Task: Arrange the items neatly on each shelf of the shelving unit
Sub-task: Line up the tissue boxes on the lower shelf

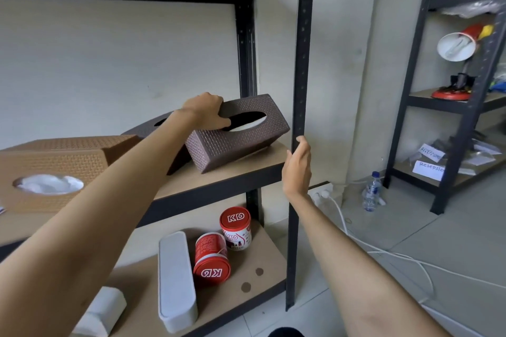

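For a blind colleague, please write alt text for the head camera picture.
A person's left hand grips a tilted dark brown tissue box on a shelf, while the right hand touches the black upright post. Two red cans sit on the shelf below.

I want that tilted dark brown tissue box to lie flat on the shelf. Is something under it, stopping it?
Yes. The tilted brown tissue box, gripped by the left hand, leans with its left end propped on another dark brown box behind the forearm. Its right end rests on the shelf. Nothing else visibly blocks it.
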`<state>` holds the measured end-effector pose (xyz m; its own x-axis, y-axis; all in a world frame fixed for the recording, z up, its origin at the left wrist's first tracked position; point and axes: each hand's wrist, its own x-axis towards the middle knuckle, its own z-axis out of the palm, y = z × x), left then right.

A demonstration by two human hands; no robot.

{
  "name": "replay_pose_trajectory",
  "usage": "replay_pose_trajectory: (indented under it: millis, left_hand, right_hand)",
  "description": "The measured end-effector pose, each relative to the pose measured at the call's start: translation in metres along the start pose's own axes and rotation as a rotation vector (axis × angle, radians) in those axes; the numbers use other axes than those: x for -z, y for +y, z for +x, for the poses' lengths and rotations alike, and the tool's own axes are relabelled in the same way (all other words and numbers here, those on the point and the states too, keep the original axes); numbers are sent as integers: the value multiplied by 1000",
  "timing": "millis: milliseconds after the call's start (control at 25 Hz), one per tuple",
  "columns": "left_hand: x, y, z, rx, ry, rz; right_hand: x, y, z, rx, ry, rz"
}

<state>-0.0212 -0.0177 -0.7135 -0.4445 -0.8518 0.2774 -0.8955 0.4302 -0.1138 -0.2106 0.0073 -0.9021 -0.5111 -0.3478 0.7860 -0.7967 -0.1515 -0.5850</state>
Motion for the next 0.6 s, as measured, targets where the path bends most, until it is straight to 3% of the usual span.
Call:
replay_pose_trajectory:
  millis: [360,600]
  left_hand:
    - [-9,-10,50,30,-210,-159]
    - [-14,-12,63,53,-354,-66]
  right_hand:
    - [1,2,0,40,40,-76]
    - [1,3,0,44,42,-71]
